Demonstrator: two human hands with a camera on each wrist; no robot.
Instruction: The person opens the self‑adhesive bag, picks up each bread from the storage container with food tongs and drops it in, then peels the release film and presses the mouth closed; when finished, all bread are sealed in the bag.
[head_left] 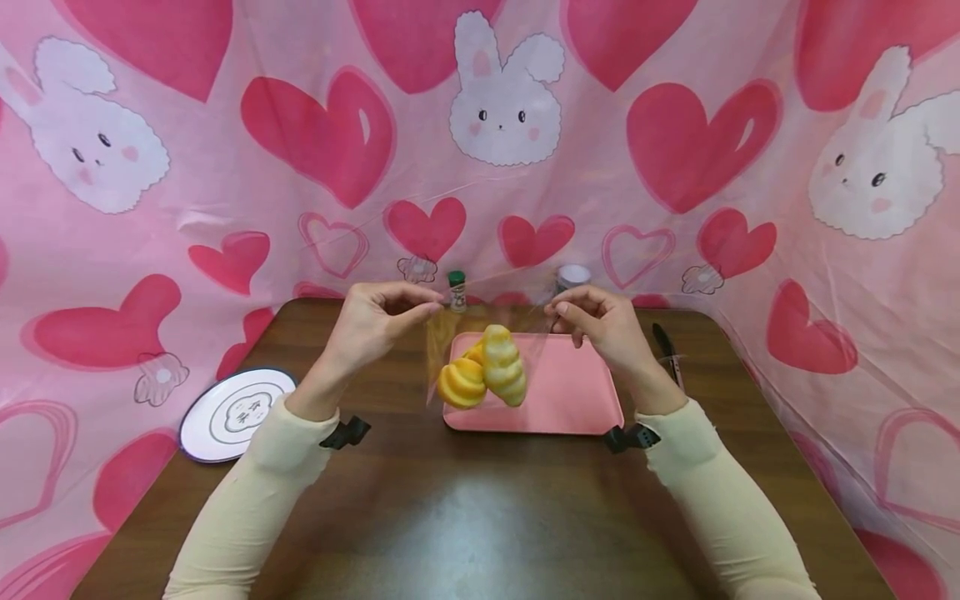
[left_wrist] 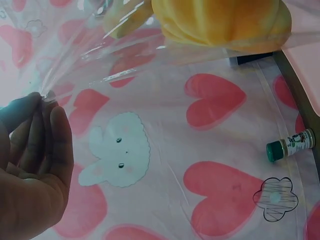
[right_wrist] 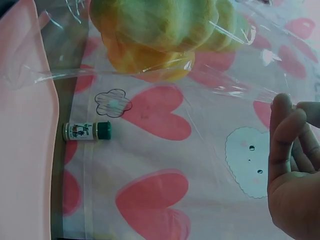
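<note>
A clear plastic bag (left_wrist: pixel 115 75) hangs between my hands with bread rolls inside. In the head view, a round yellow-orange roll (head_left: pixel 461 384) sits at its left. Beside it stands a greenish-yellow, ridged, croissant-shaped bread (head_left: pixel 504 367), and some orange bread shows behind these. My left hand (head_left: pixel 378 321) pinches the bag's upper left corner between thumb and fingertips. The upper right corner is pinched by my right hand (head_left: pixel 603 325). The bag overlaps the left part of a pink tray (head_left: pixel 577 383) on the table.
A white plate (head_left: pixel 202 425) with a dark blue rim lies at the table's left edge. At the back stand a small green-capped bottle (head_left: pixel 457 292) and a white-topped jar (head_left: pixel 573 275). A black-handled knife (head_left: pixel 663 340) lies right of the tray, partly behind my right arm.
</note>
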